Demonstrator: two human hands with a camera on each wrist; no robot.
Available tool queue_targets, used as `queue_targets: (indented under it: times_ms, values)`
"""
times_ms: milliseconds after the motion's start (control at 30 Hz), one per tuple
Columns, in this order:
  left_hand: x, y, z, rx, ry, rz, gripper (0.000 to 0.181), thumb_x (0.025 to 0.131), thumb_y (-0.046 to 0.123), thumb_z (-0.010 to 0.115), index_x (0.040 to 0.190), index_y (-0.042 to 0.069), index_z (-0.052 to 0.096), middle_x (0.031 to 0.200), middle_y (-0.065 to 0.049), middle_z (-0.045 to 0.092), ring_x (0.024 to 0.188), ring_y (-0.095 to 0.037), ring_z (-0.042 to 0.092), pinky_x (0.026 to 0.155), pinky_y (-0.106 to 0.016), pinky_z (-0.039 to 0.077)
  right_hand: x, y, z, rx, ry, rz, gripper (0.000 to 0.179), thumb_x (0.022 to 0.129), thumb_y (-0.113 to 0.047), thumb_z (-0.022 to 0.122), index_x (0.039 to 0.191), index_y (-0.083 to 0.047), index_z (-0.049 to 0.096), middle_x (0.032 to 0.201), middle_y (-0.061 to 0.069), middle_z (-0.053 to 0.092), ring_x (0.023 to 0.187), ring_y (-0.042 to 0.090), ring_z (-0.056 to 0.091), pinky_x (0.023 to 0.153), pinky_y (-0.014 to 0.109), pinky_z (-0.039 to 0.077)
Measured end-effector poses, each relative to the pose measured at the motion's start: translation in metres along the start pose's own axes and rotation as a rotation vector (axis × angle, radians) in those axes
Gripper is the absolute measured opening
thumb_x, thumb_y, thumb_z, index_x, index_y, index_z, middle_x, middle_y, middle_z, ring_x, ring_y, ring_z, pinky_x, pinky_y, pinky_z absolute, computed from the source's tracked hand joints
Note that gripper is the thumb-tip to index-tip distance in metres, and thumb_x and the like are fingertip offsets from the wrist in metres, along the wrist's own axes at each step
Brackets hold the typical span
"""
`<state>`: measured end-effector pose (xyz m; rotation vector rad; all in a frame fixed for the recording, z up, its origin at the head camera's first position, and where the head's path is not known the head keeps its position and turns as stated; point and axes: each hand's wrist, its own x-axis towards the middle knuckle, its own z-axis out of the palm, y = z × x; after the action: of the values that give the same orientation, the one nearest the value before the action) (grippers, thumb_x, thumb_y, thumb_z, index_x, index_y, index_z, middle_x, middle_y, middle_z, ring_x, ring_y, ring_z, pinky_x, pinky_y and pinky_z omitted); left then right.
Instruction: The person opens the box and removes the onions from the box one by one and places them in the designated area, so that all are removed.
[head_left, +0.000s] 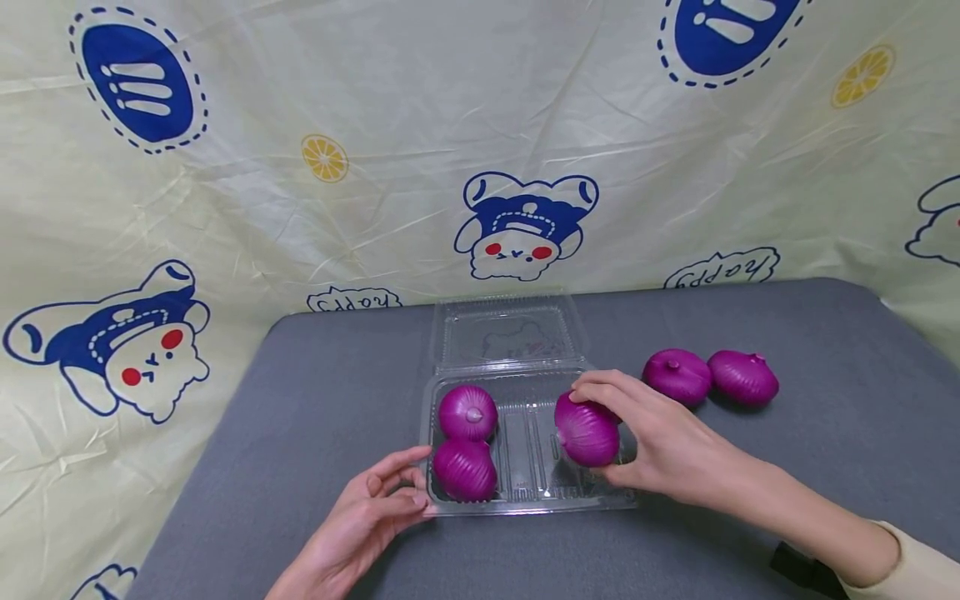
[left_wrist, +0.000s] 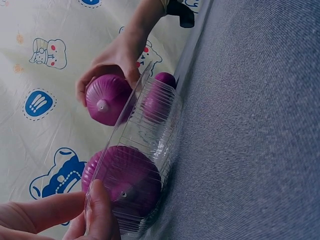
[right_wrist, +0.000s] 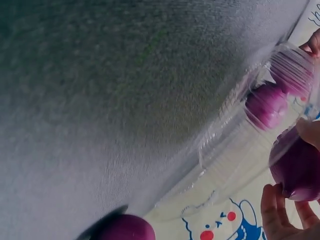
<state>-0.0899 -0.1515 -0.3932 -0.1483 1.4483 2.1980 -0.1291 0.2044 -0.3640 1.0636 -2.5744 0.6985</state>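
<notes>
A clear plastic container (head_left: 525, 500) lies on the table with its hinged lid (head_left: 510, 329) folded back. My left hand (head_left: 375, 508) pinches the container's left rim between thumb and fingers, as the left wrist view shows. My right hand (head_left: 667, 442) grips a red onion (head_left: 588, 431) over the container's right half. In the left wrist view that onion (left_wrist: 109, 100) is above the rim. Two more red onions, a rear one (head_left: 468, 412) and a front one (head_left: 465, 471), sit touching in the container's left side.
To the right of the container, two loose red onions, one nearer (head_left: 677, 377) and one farther right (head_left: 742, 377), lie side by side on the grey tabletop (head_left: 322, 383). A printed cloth (head_left: 405, 100) hangs behind the table's back edge.
</notes>
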Motion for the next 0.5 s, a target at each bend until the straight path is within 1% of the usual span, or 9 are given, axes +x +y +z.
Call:
queue_targets:
  times_ms: [133, 300, 400, 467, 500]
  values:
    - [0.0, 0.0, 0.0, 0.002, 0.003, -0.001, 0.061, 0.09, -0.011, 0.057, 0.146, -0.007, 0.034, 0.101, -0.01, 0.054, 0.087, -0.02, 0.061, 0.089, -0.037, 0.054, -0.004, -0.003, -0.008, -0.07, 0.045, 0.006, 0.092, 0.05, -0.02, 0.098, 0.133, -0.018, 0.057, 0.135, 0.001, 0.053, 0.119, 0.019, 0.052, 0.082, 0.044, 0.058]
    - [0.0, 0.001, 0.0, 0.002, 0.0, -0.002, 0.063, 0.089, -0.011, 0.057, 0.146, -0.007, 0.033, 0.101, -0.01, 0.054, 0.087, -0.02, 0.061, 0.09, -0.037, 0.054, -0.009, -0.005, -0.015, -0.135, 0.109, -0.042, 0.093, 0.047, -0.021, 0.098, 0.131, -0.016, 0.059, 0.134, 0.003, 0.054, 0.117, 0.021, 0.053, 0.083, 0.047, 0.057]
    - [-0.001, 0.001, 0.0, 0.0, 0.001, -0.002, 0.063, 0.089, -0.011, 0.058, 0.146, -0.008, 0.033, 0.101, -0.01, 0.054, 0.087, -0.02, 0.061, 0.089, -0.036, 0.054, -0.013, -0.004, -0.019, -0.156, 0.141, -0.013, 0.096, 0.043, -0.02, 0.1, 0.13, -0.015, 0.059, 0.131, 0.004, 0.052, 0.113, 0.021, 0.053, 0.079, 0.045, 0.059]
    - [-0.001, 0.001, 0.0, -0.001, -0.001, -0.003, 0.063, 0.089, -0.011, 0.058, 0.146, -0.007, 0.033, 0.101, -0.011, 0.054, 0.087, -0.02, 0.061, 0.089, -0.036, 0.054, -0.015, -0.001, -0.021, -0.17, 0.165, 0.012, 0.096, 0.042, -0.018, 0.1, 0.128, -0.013, 0.058, 0.128, 0.006, 0.051, 0.111, 0.02, 0.054, 0.076, 0.044, 0.06]
    - [-0.001, 0.001, 0.0, -0.002, -0.002, -0.005, 0.063, 0.089, -0.01, 0.059, 0.146, -0.007, 0.033, 0.101, -0.011, 0.054, 0.087, -0.02, 0.061, 0.089, -0.036, 0.055, -0.017, 0.0, -0.022, -0.177, 0.174, 0.023, 0.096, 0.042, -0.017, 0.099, 0.128, -0.013, 0.058, 0.127, 0.006, 0.051, 0.11, 0.02, 0.054, 0.076, 0.041, 0.06]
